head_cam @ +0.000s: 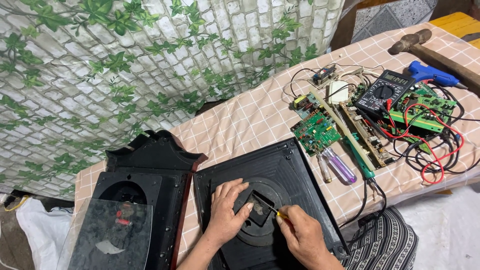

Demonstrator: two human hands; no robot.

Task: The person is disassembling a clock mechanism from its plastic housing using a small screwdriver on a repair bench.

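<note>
Lower left: dark wooden clock case [150, 170], glass pane [112, 240] lying across it. Lower centre: square black clock back [295, 170] on checked tablecloth [240, 120]. Left hand [226, 210] pressed flat, steadying small black movement [259, 209] at centre. Right hand [302, 237] pinches thin screwdriver [272, 210], tip on movement. Right of centre: green circuit board [316, 131], purple-handled screwdriver [340, 167]. Upper right: black multimeter [385, 92], blue glue gun [432, 74], hammer [415, 42].
</note>
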